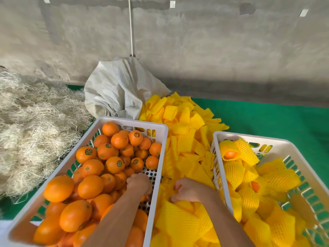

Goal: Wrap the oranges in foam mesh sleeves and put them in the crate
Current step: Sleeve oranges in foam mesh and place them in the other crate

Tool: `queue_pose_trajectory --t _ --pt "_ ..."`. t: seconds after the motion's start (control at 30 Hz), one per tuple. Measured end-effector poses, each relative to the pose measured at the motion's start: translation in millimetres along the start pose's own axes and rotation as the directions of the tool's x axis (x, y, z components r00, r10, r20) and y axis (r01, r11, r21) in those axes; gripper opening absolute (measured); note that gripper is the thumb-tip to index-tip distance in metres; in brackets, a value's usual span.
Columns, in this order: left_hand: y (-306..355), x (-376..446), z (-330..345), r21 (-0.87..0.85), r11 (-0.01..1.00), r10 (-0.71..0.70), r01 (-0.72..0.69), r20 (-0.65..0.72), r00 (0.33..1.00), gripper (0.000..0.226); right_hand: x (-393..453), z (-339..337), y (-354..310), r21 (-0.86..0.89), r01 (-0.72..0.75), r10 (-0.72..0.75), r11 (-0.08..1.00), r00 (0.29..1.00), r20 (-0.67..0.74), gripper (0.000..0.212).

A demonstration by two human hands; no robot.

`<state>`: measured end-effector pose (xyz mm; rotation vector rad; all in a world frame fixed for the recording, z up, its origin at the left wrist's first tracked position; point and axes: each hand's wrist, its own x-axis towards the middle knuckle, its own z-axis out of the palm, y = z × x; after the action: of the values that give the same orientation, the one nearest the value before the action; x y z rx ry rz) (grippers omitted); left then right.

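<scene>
Green mat (267, 122) | concrete wall (213, 50) | L fingers (140, 180) in oranges (99, 168), grip unclear | R fingers (179, 188) curled on sleeves (185, 132)

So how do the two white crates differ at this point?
The left crate holds bare oranges, many with stickers; the right crate holds oranges already in yellow foam sleeves. The left crate is piled high at its near end, with bare perforated floor showing at its right side; the right crate's floor is covered. The left hand reaches into the left crate; no hand is in the right one. Both are white slotted plastic.
</scene>
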<state>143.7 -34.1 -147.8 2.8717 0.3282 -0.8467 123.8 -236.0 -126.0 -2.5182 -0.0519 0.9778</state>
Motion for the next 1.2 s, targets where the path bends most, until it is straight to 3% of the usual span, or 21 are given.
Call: queue_pose_trajectory --t 0.13,0.27,0.43,0.53,0.6,0.7,0.77,0.83,0.9,1.03,1.13,1.2 --pt "5 -2 -10 -0.285 0.958 -0.021 -0.025 -0.158 0.987 0.057 1 1 0 -0.017 0.006 -0.006 1.0 1.0 -0.016 0.052" --pt "9 -11 -22 -0.404 0.901 -0.003 -0.157 -0.367 0.93 0.064 6 8 -6 -0.004 0.114 -0.114 0.993 0.987 -0.111 0.029" --pt "12 -19 -31 -0.625 0.658 -0.069 -0.421 -0.606 0.792 0.068 7 0 -11 0.086 0.183 -0.147 0.979 0.937 -0.318 0.022" --pt "14 -25 -31 -0.645 0.47 -0.048 -0.602 -0.7 0.712 0.064 3 -14 -11 0.326 0.222 -0.01 0.919 0.84 -0.542 0.023" --pt "16 -29 -32 -0.546 0.416 0.029 -0.727 -0.791 0.611 0.05 -1 -22 -13 0.505 0.407 0.078 0.761 0.716 -0.694 0.02" --pt "20 -31 -36 -0.428 0.367 0.158 -0.826 -0.846 0.509 0.041 -10 -28 -18 0.433 0.659 0.092 0.615 0.486 -0.869 0.02" --pt "22 -33 -39 -0.403 0.321 0.21 -0.857 -0.852 0.48 0.04 -18 -27 -25 0.358 0.743 -0.012 0.565 0.442 -0.897 0.02" --pt "24 -34 -39 -0.388 0.276 0.229 -0.879 -0.862 0.452 0.041 -24 -23 -33 0.344 0.785 -0.127 0.515 0.467 -0.875 0.023" --pt "26 -36 -37 -0.439 0.208 0.246 -0.874 -0.842 0.481 0.043 -28 -20 -41 0.359 0.806 -0.173 0.47 0.483 -0.858 0.027" --pt "31 -46 -37 -0.634 0.013 0.288 -0.773 -0.739 0.61 0.056 -31 -25 -43 0.448 0.82 -0.096 0.357 0.51 -0.855 0.013" --pt "35 -52 -39 -0.684 -0.084 0.293 -0.725 -0.712 0.638 0.064 -36 -32 -40 0.495 0.802 -0.119 0.333 0.557 -0.822 0.015" --pt "36 -53 -41 -0.689 -0.118 0.259 -0.715 -0.717 0.648 0.058 -38 -33 -38 0.478 0.807 -0.165 0.346 0.554 -0.816 0.017"
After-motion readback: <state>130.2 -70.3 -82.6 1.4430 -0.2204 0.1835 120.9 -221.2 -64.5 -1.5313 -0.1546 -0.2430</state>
